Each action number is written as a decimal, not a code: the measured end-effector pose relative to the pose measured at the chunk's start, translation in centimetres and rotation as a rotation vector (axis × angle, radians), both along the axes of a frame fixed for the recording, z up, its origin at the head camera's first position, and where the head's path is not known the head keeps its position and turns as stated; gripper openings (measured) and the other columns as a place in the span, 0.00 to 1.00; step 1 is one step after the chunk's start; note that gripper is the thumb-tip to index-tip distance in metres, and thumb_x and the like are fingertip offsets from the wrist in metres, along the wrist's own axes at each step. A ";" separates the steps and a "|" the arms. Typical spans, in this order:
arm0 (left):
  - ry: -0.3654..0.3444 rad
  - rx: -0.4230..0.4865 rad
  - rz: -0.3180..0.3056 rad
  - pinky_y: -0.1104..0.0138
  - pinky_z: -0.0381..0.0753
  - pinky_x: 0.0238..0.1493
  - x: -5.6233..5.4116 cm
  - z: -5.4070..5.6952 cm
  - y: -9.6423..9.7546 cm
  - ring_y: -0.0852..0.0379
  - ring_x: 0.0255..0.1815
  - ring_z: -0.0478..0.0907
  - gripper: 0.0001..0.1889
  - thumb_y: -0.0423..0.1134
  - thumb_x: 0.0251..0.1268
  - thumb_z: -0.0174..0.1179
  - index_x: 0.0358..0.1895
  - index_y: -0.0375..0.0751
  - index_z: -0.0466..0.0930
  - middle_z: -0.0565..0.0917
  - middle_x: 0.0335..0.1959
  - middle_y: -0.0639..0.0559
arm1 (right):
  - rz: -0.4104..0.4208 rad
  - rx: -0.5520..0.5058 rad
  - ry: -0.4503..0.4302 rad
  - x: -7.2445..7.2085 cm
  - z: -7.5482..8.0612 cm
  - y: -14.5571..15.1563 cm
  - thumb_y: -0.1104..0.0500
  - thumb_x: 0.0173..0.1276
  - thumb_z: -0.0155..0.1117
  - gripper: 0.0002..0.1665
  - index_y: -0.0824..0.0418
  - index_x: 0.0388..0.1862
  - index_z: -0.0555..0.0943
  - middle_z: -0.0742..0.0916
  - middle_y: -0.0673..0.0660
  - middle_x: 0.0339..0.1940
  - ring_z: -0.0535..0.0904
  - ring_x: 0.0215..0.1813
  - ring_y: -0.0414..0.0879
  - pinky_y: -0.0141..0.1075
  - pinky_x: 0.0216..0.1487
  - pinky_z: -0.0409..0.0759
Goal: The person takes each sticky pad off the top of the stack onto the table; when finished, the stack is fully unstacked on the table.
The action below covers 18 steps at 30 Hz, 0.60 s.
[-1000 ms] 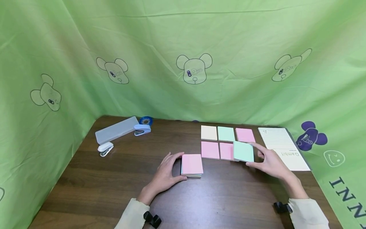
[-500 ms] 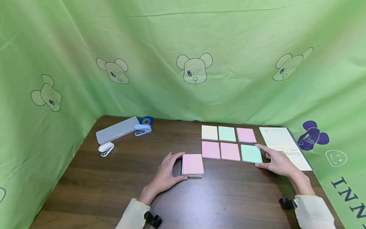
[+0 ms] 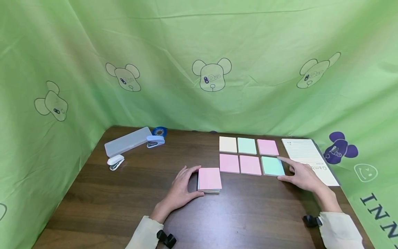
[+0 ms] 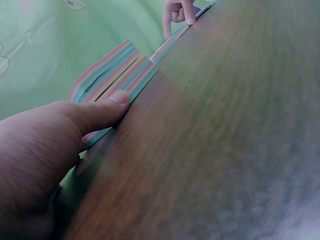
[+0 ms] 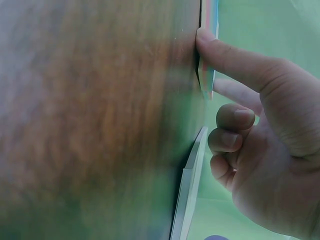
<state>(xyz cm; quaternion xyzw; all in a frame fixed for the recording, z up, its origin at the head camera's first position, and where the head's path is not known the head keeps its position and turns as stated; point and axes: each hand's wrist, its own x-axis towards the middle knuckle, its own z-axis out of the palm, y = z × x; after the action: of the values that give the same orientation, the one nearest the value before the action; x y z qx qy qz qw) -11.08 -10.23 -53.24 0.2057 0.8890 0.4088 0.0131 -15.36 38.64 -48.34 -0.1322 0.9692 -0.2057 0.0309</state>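
"What have you got in your left hand?"

"My left hand grips a square, many-layered stack of sticky-note pads with a pink top, just below the middle of the head view. My thumb presses its near side, my fingers reach its far side, and the left wrist view shows its striped pink, blue and yellow edges."

"And your right?"

"My right hand pinches a thin, square mint-green paper pad by its right end, thumb at the near edge, index finger at the far one. The other fingers are curled in. That pad lies right of centre in the frame, on the brown wood-grain table."

"What's around it?"

"Two square pink paper pads sit to its left in the same row. Above them run a cream paper pad, a second mint-green pad and a third pink pad. Farther right, partly behind my hand, is a white lined notepad."

"Upper left of the table?"

"A translucent grey oblong box, a blue tape roll, a pale-blue stapler and a white stapler."
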 end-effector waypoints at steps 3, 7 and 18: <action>0.000 0.000 -0.002 0.45 0.51 0.92 0.0 0.0 0.0 0.48 0.85 0.68 0.51 0.47 0.61 0.86 0.85 0.48 0.67 0.78 0.79 0.51 | 0.005 -0.004 0.006 -0.1 -0.1 0.1 0.49 0.67 0.85 0.47 0.62 0.80 0.76 0.67 0.48 0.26 0.56 0.26 0.39 0.35 0.30 0.53; 0.001 0.001 -0.001 0.45 0.51 0.91 0.0 0.0 -0.1 0.48 0.85 0.68 0.51 0.47 0.61 0.86 0.85 0.48 0.67 0.78 0.79 0.51 | 0.000 -0.005 0.006 -0.1 -0.1 0.0 0.49 0.66 0.86 0.49 0.62 0.81 0.74 0.68 0.48 0.26 0.56 0.26 0.39 0.36 0.31 0.55; -0.006 0.003 -0.004 0.45 0.50 0.92 -0.1 0.0 0.0 0.49 0.85 0.67 0.51 0.47 0.61 0.86 0.85 0.48 0.67 0.77 0.80 0.51 | -0.036 -0.063 0.108 1.0 0.2 -1.4 0.56 0.65 0.87 0.46 0.64 0.79 0.76 0.68 0.47 0.25 0.55 0.25 0.37 0.34 0.30 0.57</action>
<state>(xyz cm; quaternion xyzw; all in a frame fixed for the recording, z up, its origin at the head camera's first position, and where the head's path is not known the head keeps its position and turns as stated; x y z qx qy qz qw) -11.18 -10.26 -53.28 0.2063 0.8879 0.4108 0.0162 -14.39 37.20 -48.16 -0.1267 0.9646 -0.2293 -0.0294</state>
